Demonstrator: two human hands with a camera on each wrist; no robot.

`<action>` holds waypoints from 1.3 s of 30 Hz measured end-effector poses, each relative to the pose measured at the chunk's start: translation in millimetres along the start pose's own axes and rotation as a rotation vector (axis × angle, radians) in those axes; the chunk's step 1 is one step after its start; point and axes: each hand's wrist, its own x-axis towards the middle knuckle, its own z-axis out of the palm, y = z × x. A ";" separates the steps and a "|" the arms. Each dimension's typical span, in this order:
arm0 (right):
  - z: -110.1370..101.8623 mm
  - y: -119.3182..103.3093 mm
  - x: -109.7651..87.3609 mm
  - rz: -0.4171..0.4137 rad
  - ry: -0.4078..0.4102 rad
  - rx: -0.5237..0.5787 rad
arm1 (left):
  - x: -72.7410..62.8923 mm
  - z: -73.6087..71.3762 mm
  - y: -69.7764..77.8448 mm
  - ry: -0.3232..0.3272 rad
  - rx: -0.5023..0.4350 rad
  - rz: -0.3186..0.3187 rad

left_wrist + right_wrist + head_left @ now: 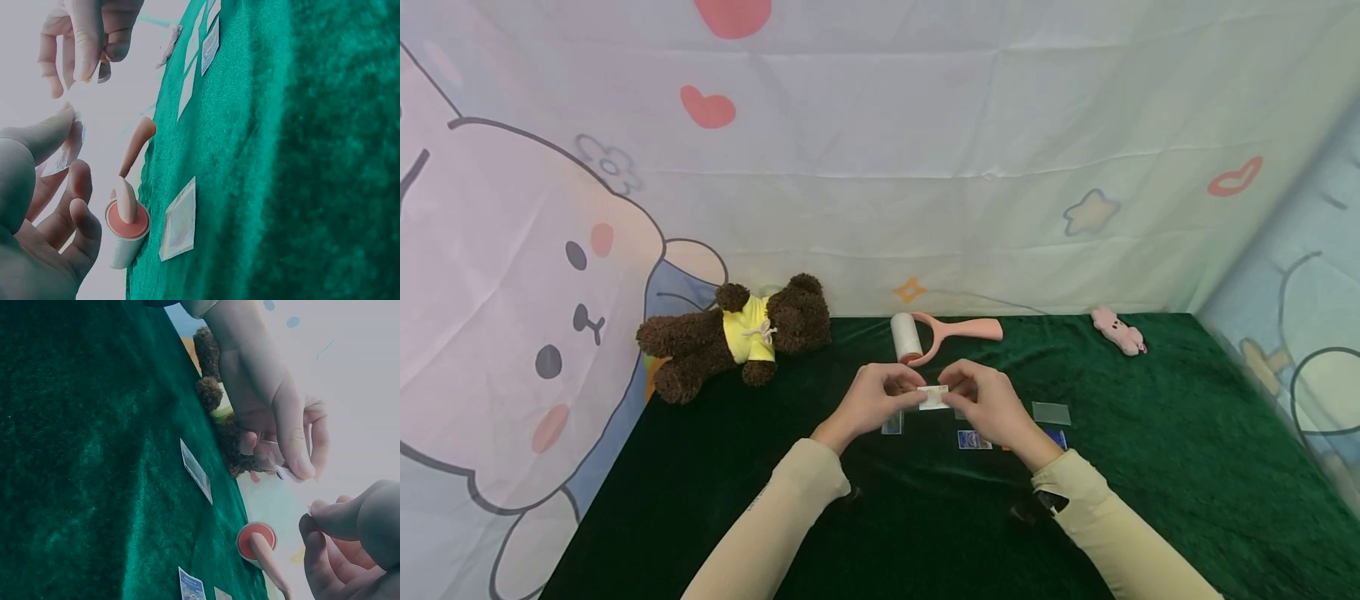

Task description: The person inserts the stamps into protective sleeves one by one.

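Above the green cloth (pixel 925 508), a small whitish card (pixel 933 397) is held up between both hands. My left hand (pixel 872 398) pinches its left end between thumb and fingers; clear film (pixel 70 150) shows by that thumb in the left wrist view. At the right end, my right hand (pixel 988 404) pinches it with thumb and forefinger. Glare hides the card's face in both wrist views. Below the left fingers lies a flat sleeved card (pixel 892 423). A blue-printed card (pixel 974 440) rests under the right hand, another blue card (pixel 1057 437) beside that wrist.
A clear grey sleeve (pixel 1051 413) lies right of the right hand. Behind the hands is a pink-handled lint roller (pixel 906 337). A brown teddy bear (pixel 745 329) in yellow lies at the back left, a small pink plush toy (pixel 1118 331) at the back right. A printed curtain (pixel 880 208) hangs behind.
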 end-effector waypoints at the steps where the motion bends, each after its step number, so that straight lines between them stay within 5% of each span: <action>1: 0.3 0.0 0.1 0.004 0.001 0.006 | -0.1 0.1 1.1 0.001 0.000 0.006; 26: 1.2 1.2 0.1 0.040 -0.015 0.046 | -4.6 2.3 4.6 -0.012 0.097 0.101; 39: 1.0 4.8 -0.4 0.054 -0.025 0.053 | -7.2 1.3 10.5 -0.055 0.338 0.076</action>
